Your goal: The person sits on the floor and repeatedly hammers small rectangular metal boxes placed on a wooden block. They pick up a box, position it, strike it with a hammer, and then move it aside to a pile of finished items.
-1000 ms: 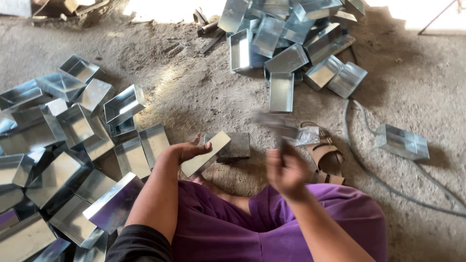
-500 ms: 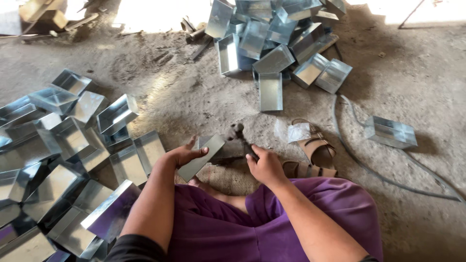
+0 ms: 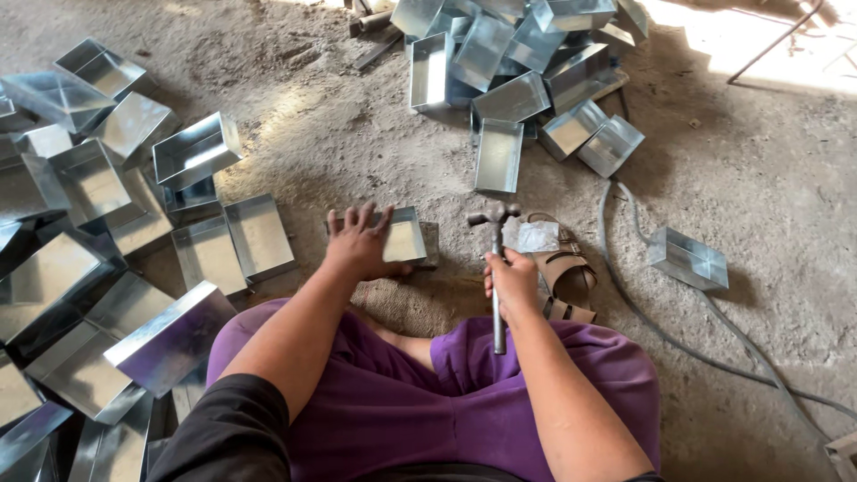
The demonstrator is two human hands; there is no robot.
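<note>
Head cam, looking down at lap + floor. Person seated on dusty concrete, purple trousers.

L hand [image 3: 359, 241]: fingers spread, palm pressed flat on a small sheet-metal tray [image 3: 402, 236], pinning it against the floor. Not wrapped round it, just bearing down from above. Tray sits directly in front of the knees, slightly L of body centreline; only its R half shows from under the hand.

R hand [image 3: 513, 284]: fist clenched round the shaft of a metal hammer [image 3: 496, 268]. Shaft runs approx. straight away from the body, head at far end, w/ free end of the shaft poking back past the fist toward the lap. Hammer head lies just R of the tray's R edge, near but apart (can't tell if the head rests on the floor or is raised a little).

Key relation: tray lies L of the hammer head, at about the same reach from the body. L hand already on it; R hand is the one w/ the tool, just beside.

Surroundings: sandal [image 3: 562, 268] just R of the hammer, w/ a crumpled clear wrapper on top. Heap of finished trays [image 3: 518, 80] far ahead; more spread at L [image 3: 98, 205]. Single tray [image 3: 687, 259] off R, beside a grey cable [image 3: 625, 295].
</note>
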